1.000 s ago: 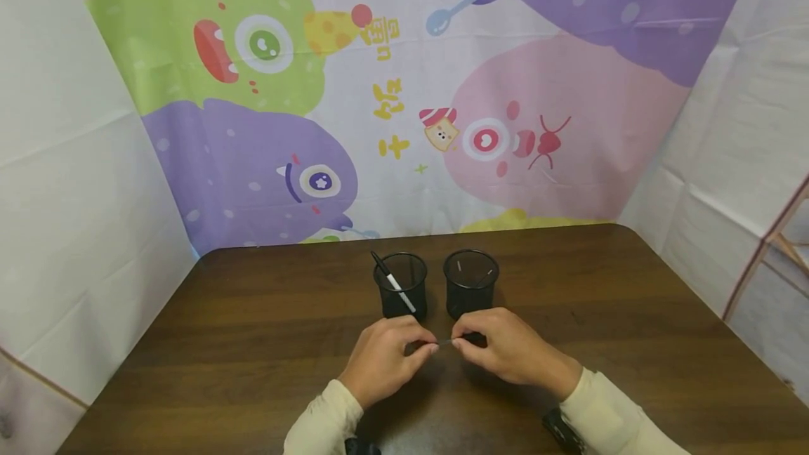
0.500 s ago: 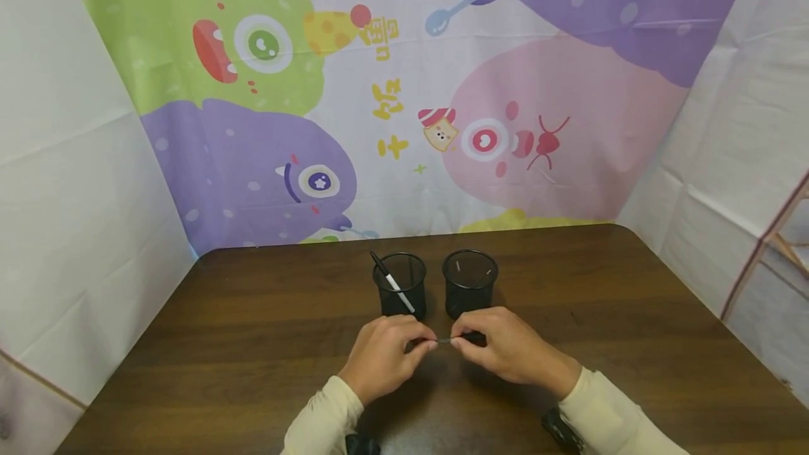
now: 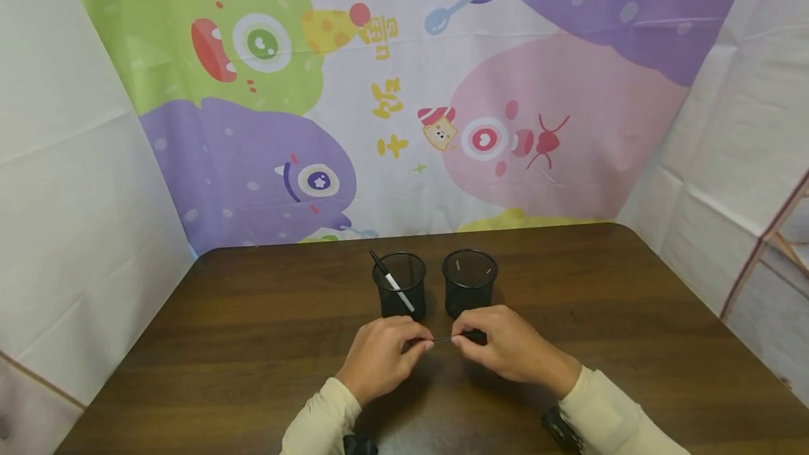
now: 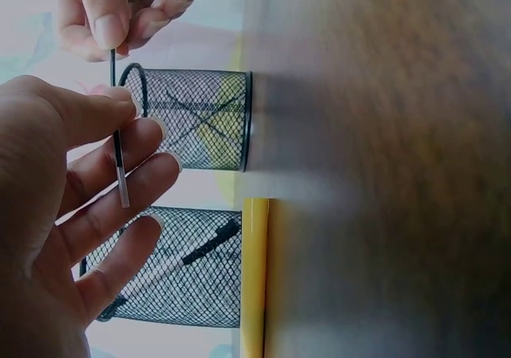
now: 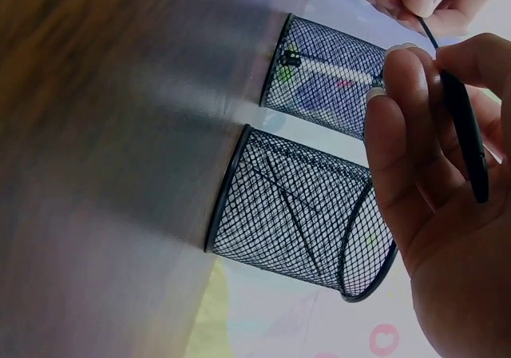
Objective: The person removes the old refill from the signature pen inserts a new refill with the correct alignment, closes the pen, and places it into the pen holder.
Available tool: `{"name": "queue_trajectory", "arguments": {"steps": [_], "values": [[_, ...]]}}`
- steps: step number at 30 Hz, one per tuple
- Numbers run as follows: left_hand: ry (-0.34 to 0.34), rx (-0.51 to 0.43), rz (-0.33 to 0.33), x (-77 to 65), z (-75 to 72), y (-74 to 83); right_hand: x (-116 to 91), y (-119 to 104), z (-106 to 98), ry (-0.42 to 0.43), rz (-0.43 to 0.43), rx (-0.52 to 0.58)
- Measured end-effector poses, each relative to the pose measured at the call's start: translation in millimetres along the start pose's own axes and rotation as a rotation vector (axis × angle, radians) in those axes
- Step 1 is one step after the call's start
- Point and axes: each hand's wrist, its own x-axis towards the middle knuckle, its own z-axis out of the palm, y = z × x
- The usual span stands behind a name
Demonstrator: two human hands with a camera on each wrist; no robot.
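over a wood-grain table [image 3: 253,343] (cartoon backdrop [image 3: 411,97] behind), left hand [image 3: 382,358] and right hand [image 3: 513,350] pinch a slender black stick [image 5: 462,125].

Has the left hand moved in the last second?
Yes, slightly: in the head view, the left hand has shifted left against the left cup, widening its gap to the right hand.

The left sleeve [image 3: 319,421] and the right sleeve [image 3: 613,411] are pale cream, slightly wrinkled. Near the first is a black object [image 3: 360,445]; near the second, a dark piece [image 3: 560,430].
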Motion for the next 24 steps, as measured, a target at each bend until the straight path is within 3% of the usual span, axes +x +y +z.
{"name": "queue_trajectory", "arguments": {"steps": [18,24], "values": [[0.003,0.091,0.041,-2.4,-3.5,-8.0,0,1,-2,-0.012,0.057,0.009],[-0.001,0.126,0.021,-5.4,-6.0,-17.0,0,0,-3,0.005,0.07,0.009]]}}
